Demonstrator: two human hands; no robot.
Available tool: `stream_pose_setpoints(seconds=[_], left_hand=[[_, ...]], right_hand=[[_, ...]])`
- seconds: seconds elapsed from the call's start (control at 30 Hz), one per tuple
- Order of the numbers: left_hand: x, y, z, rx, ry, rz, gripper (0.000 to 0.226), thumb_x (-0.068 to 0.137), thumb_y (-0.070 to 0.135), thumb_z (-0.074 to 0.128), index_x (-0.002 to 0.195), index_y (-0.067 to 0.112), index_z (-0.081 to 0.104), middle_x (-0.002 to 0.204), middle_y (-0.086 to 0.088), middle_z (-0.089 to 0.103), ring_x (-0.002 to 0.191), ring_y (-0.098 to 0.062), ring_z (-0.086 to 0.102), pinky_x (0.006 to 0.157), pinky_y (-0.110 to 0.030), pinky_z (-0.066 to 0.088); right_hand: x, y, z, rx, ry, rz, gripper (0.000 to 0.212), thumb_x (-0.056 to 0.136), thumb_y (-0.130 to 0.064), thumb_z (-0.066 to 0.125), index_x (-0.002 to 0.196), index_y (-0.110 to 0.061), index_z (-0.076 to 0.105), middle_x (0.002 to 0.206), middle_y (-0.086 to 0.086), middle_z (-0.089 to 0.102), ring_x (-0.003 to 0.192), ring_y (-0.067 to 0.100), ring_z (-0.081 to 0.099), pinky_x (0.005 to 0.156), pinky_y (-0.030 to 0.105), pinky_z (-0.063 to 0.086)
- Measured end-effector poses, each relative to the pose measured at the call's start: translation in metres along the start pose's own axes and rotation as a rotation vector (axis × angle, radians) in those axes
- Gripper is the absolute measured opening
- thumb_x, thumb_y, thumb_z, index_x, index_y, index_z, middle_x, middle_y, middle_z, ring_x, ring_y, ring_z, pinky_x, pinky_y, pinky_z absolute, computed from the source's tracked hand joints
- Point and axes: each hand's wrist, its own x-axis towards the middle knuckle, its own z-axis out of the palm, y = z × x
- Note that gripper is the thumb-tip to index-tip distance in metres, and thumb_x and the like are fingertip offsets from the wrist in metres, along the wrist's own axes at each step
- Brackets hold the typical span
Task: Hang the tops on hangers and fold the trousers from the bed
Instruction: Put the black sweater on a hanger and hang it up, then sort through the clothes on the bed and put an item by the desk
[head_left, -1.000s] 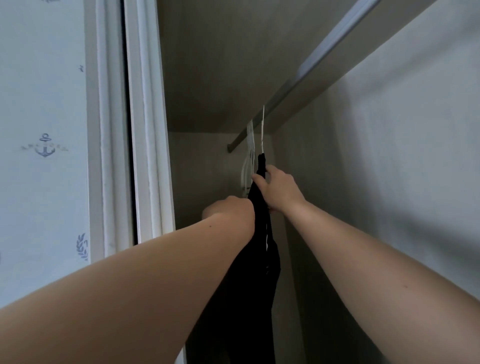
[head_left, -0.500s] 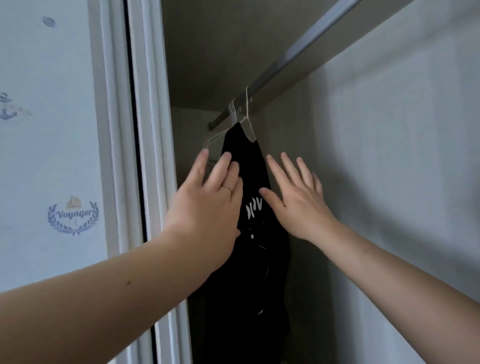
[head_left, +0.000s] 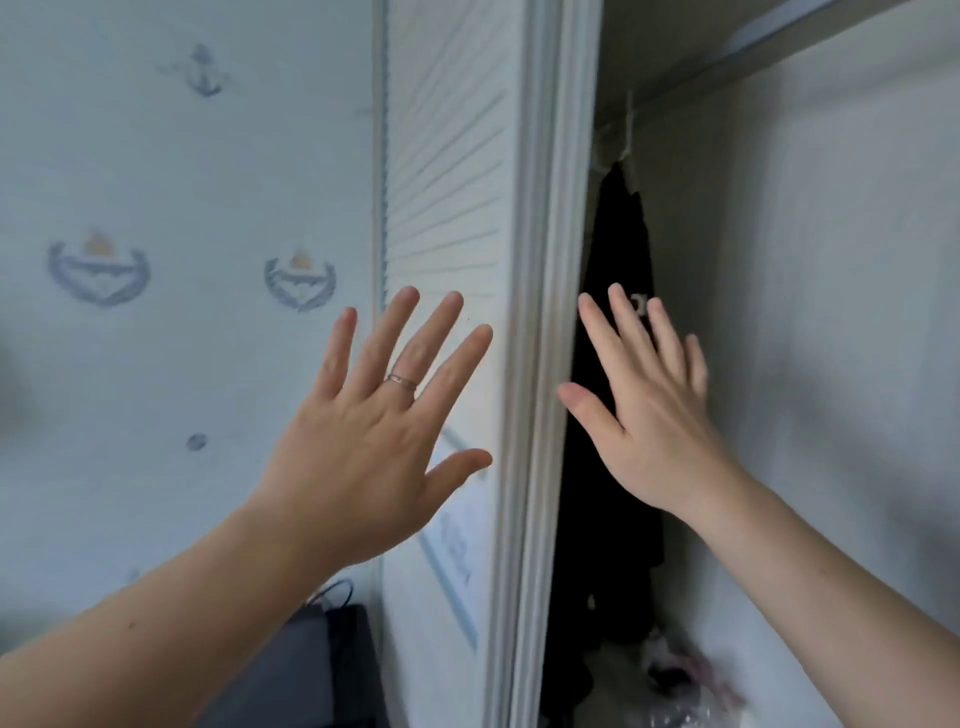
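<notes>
The black top (head_left: 618, 270) is hanging inside the wardrobe, draping straight down from a pale hanger (head_left: 629, 130) whose hook is sitting on the grey rail (head_left: 748, 52) near its far end. A bit of white print is showing on the fabric, just behind the person's fingertips. As far as I can judge, this one garment is done: it is up on the rail and nobody is holding it.

The right hand (head_left: 654, 426) is hovering in front of the top with its fingers straight and spread, gripping nothing. Whether the fingertips are brushing the cloth or floating just short of it, I cannot tell from here. The left hand (head_left: 358, 457), wearing a thin ring (head_left: 402, 382), is likewise spread flat and empty, raised in front of the white louvred door (head_left: 452, 208) beside the opening.

Farther out, blue-patterned wallpaper (head_left: 156, 260) is running along the left, a dark bag (head_left: 311, 665) is sitting low against it, and a blurred heap of soft things (head_left: 675, 670) is lying on the wardrobe floor.

The bed is out of sight, so how many tops are waiting for hangers, and whether any trousers are folded, is not something I can read here. With both hands free, my guess is the person is finishing with this piece and the remaining clothes are what is left.
</notes>
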Motion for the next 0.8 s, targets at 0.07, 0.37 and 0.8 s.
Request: stream_pose_setpoints(seconds=[0.07,0.37,0.8], left_hand=[[-0.056,-0.014,-0.011,-0.075,-0.009,-0.041,0.082,0.098,0.067,0.031,0.162,0.020,0.013,0.170,-0.007,0.008,0.156,-0.035,0.004,0.121,-0.063,0.013],[-0.347,-0.059,-0.099,-0.221,-0.290,-0.383,0.083,0.097,0.071,0.029,0.163,0.024,0.010,0.170,0.000,0.002,0.157,-0.029,-0.002,0.122,-0.062,0.012],[-0.716,-0.066,-0.264,-0.104,-0.663,-1.142,0.080,0.096,0.071,0.024,0.162,0.030,0.007,0.170,0.006,-0.004,0.156,-0.021,-0.013,0.125,-0.056,0.004]], right_hand=[[-0.027,-0.043,0.000,0.048,-0.050,-0.026,0.073,0.091,-0.076,0.013,0.156,-0.047,-0.005,0.167,-0.015,-0.010,0.154,0.017,-0.015,0.120,0.055,-0.005],[-0.159,-0.270,0.026,0.243,-0.391,-0.210,0.069,0.091,-0.075,0.010,0.154,-0.051,-0.006,0.167,-0.016,-0.005,0.154,0.014,-0.014,0.122,0.053,-0.005],[-0.356,-0.597,0.081,0.616,-0.926,-0.734,0.072,0.091,-0.074,0.011,0.156,-0.044,0.007,0.167,-0.017,0.006,0.155,0.012,-0.004,0.123,0.052,0.000]])
